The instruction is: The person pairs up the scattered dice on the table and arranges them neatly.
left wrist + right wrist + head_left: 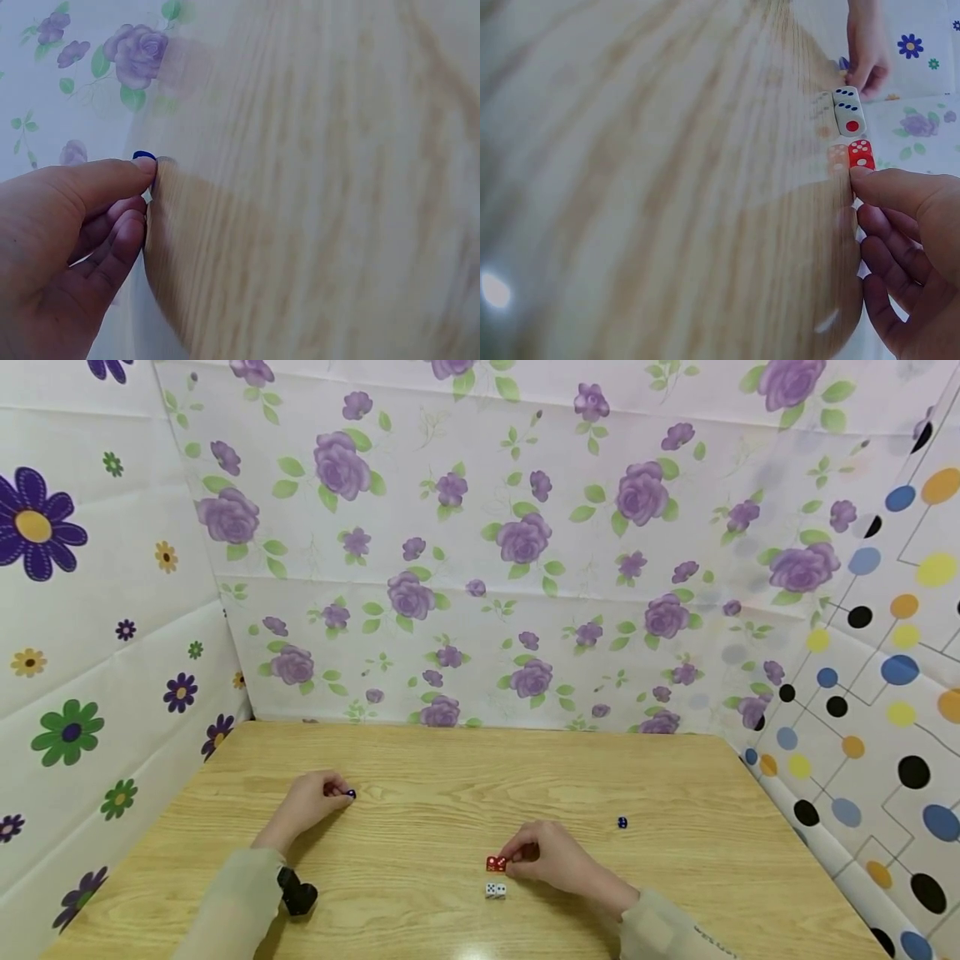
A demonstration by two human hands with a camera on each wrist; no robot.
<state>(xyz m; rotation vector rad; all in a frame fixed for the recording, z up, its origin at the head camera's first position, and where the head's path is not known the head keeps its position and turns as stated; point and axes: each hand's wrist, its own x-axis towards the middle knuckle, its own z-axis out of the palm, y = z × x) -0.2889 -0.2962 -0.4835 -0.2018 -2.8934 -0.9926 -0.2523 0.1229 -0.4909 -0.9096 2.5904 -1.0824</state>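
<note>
On the left part of the table my left hand (316, 799) pinches a dark blue die (351, 794) between thumb and fingers. In the left wrist view only the blue top of that die (144, 155) shows past the thumb. Two red dice (491, 863) sit side by side near the front middle. My right hand (548, 857) pinches the right one of them, its thumb showing against the red die (862, 155) in the right wrist view. Just nearer to me, two white dice (495, 891) stand together, apart from the red pair.
Another dark blue die (622, 822) lies on the wooden table (450, 777), to the right and beyond my right hand. Patterned cloth (480, 552) hangs at the back and both sides. A black strap device (298, 893) is on my left wrist.
</note>
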